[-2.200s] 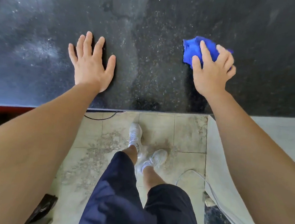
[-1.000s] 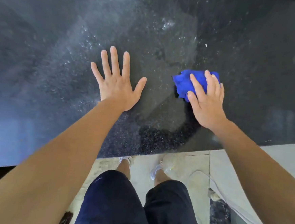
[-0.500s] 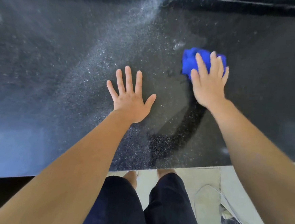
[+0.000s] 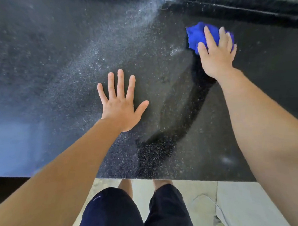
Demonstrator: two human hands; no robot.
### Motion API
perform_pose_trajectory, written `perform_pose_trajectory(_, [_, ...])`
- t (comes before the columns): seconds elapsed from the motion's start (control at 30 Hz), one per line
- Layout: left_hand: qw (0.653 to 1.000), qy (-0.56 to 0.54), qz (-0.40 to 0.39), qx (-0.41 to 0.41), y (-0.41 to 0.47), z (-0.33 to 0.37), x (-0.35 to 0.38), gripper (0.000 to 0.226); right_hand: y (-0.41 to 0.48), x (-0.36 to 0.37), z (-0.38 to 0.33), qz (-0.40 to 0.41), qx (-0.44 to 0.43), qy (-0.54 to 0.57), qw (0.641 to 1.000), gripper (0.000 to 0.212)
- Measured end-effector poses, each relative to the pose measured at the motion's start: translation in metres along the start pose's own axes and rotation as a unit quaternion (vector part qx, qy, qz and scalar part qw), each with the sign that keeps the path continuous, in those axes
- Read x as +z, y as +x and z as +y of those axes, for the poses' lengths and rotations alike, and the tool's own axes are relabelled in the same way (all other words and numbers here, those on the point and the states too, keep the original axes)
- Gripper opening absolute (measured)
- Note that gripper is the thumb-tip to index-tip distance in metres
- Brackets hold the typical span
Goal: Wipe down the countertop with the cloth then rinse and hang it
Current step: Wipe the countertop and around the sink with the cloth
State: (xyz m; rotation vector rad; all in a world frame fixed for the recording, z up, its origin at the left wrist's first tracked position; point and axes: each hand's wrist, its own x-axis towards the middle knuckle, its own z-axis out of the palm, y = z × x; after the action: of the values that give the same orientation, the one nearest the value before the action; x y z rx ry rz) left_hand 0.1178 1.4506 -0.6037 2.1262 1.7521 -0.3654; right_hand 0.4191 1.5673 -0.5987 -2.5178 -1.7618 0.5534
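L hand lies flat on the counter, fingers spread, abt mid-depth. R hand presses the bunched blue cloth w/ fingers laid straight over it, thumb at its near-left side. The cloth sits far right, near the counter's far edge but apart from it. A darker streak curves from the near edge up to the cloth. A wide stretch of speckled counter lies left of both hands, less to the right. Tiled floor shows below the near edge.
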Motion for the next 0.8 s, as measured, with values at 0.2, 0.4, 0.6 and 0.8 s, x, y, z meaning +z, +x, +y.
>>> perform_pose_trajectory(0.2, [1.000,0.005,0.010,-0.015,-0.001,0.002,-0.001,0.086,-0.042,0.029,-0.038,0.022,-0.171,-0.035,0.984,0.052])
perform_pose_trajectory(0.4, [1.000,-0.006,-0.006,-0.027,-0.001,0.002,-0.004,0.087,-0.133,0.038,0.028,-0.042,-0.454,-0.063,0.888,0.046])
perform_pose_trajectory(0.6, [0.999,-0.002,-0.016,-0.033,-0.002,0.002,-0.007,0.087,-0.013,0.005,0.032,0.033,-0.211,-0.054,0.975,0.051])
perform_pose_trajectory(0.8, [0.999,-0.005,-0.013,-0.037,-0.002,0.004,-0.006,0.087,0.041,0.003,-0.075,0.004,-0.038,-0.014,0.999,0.054])
